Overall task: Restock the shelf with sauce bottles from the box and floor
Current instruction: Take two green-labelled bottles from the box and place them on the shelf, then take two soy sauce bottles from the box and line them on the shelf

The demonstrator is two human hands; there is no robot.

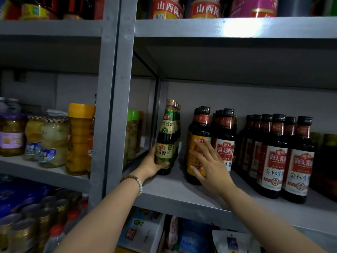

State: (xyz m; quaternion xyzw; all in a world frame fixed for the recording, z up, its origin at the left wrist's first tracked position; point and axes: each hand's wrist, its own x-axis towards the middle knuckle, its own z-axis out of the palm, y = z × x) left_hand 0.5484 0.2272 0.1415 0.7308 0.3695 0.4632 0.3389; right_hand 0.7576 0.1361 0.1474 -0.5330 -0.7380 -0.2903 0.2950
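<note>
On the grey shelf (173, 189), the left hand (155, 163) grips a green-labelled sauce bottle (166, 136); the right hand (209, 165), fingers straight, touches a yellow-labelled bottle (196, 141).

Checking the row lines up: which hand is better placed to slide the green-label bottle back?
Left. The left hand grips the green-label bottle low down on the shelf; the right hand lies open against the yellow-label bottle.

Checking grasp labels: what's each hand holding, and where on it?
Left hand grips the green-label bottle round its lower body. Right hand holds nothing; it rests open against the yellow-label bottle.
</note>
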